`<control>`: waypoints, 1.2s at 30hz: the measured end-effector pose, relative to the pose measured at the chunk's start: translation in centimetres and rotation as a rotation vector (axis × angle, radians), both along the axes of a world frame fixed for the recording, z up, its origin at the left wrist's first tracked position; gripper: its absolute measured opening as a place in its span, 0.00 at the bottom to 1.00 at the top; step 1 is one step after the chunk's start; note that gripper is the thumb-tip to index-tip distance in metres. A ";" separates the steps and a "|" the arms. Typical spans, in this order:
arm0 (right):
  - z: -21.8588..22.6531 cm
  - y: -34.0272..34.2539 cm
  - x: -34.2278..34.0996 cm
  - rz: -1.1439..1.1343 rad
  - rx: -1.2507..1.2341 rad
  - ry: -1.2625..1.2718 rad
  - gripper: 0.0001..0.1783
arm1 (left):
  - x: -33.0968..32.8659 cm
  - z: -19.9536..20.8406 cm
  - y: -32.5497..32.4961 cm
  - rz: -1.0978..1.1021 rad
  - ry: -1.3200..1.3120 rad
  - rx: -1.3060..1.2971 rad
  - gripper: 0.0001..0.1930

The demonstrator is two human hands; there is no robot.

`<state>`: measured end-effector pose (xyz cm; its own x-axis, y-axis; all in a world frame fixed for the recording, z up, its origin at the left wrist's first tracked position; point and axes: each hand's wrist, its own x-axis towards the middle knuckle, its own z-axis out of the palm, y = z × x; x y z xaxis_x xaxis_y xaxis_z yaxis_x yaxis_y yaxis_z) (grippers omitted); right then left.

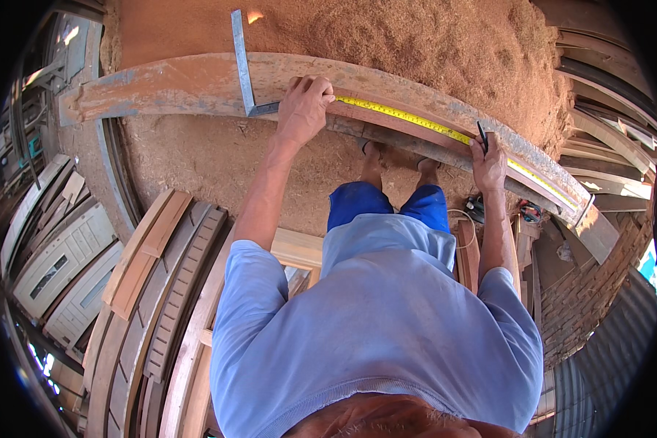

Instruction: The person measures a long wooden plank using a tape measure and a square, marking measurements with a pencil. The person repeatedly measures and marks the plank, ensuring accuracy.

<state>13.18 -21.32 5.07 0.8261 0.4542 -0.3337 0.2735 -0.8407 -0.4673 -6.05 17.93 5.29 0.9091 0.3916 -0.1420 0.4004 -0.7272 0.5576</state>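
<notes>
A long wooden beam (197, 77) spans the view, looking bent in the fisheye picture. A yellow tape measure (401, 115) is drawn out along a reddish strip of wood at the beam's near side, toward its right end. My left hand (304, 109) is closed on the tape's left part; its fingers hide what lies inside. Beside that hand a carpenter's square (242, 66) rests across the beam, its dark handle by my wrist. My right hand (490, 164) is closed around a slim black pen (482, 133), held upright over the tape, the fingers touching the wood.
Brown sawdust (445, 51) is heaped beyond the beam. Stacked boards and panels (160, 277) stand at the left, with pale louvred panels (66, 252) farther left. Planks (606, 124) are piled at the right. Power tools (529, 212) lie on the floor near my right forearm.
</notes>
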 end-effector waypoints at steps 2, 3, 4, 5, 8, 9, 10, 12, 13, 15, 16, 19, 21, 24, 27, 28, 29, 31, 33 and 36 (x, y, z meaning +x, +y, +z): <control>-0.2 -0.1 0.1 0.005 -0.026 0.012 0.15 | -0.1 -0.2 0.0 0.003 -0.011 -0.006 0.07; -0.2 -0.1 0.0 0.002 -0.024 0.004 0.15 | -0.1 -0.3 0.0 0.001 -0.014 -0.007 0.07; 0.0 0.1 -0.1 -0.001 -0.023 -0.004 0.15 | -0.1 -0.3 0.1 -0.002 -0.016 -0.008 0.07; 0.0 0.2 -0.1 -0.006 -0.022 -0.012 0.15 | 0.0 -0.2 0.1 -0.009 -0.002 -0.010 0.08; -0.2 0.0 -0.2 -0.008 -0.024 -0.022 0.16 | 0.2 0.3 0.2 -0.012 0.041 -0.016 0.08; -0.1 0.1 -0.2 -0.015 -0.031 -0.018 0.16 | 0.3 0.2 0.3 -0.002 0.055 -0.020 0.09; 0.0 0.3 -0.2 -0.022 -0.037 -0.014 0.15 | 0.3 0.2 0.3 0.008 0.069 -0.024 0.09; 0.2 0.4 -0.2 -0.027 -0.048 -0.010 0.15 | 0.5 0.5 0.4 0.017 0.130 -0.048 0.10; 0.3 0.4 -0.2 -0.024 -0.053 -0.008 0.15 | 0.6 0.6 0.5 0.022 0.161 -0.060 0.10; 0.4 0.5 -0.2 -0.025 -0.056 -0.004 0.15 | 0.8 0.8 0.6 0.040 0.180 -0.076 0.12; 0.5 0.5 -0.2 -0.028 -0.056 -0.001 0.15 | 0.9 0.9 0.6 0.048 0.190 -0.084 0.14; 0.5 0.6 -0.1 -0.029 -0.040 0.003 0.15 | 2.3 2.5 -1.3 0.006 0.136 0.263 0.16; 0.4 0.5 -0.2 -0.030 -0.038 0.001 0.15 | 4.5 3.5 -3.4 -0.082 0.083 0.162 0.18; -0.1 0.1 -0.2 -0.018 -0.050 -0.010 0.15 | 8.3 3.6 -8.0 -0.289 0.090 -0.025 0.17; -0.3 0.0 0.0 -0.010 -0.067 -0.014 0.16 | 11.4 3.3 -12.6 -0.451 0.142 -0.153 0.13; -0.2 0.2 0.0 -0.015 -0.075 -0.009 0.16 | 12.2 2.8 -14.0 -0.485 0.172 -0.120 0.14; -0.1 0.2 -0.1 -0.022 -0.082 -0.003 0.16 | 12.6 2.3 -15.0 -0.519 0.204 -0.085 0.14; 0.2 0.6 0.0 -0.026 -0.038 0.003 0.16 | 12.2 0.4 -16.4 -0.461 0.129 -0.095 0.14; 0.3 0.6 -0.2 -0.036 -0.018 0.000 0.16 | 12.4 0.0 -16.7 -0.446 0.145 -0.128 0.15; 0.4 0.7 -0.3 -0.032 -0.034 -0.018 0.15 | 12.7 -0.4 -16.7 -0.440 0.226 -0.178 0.17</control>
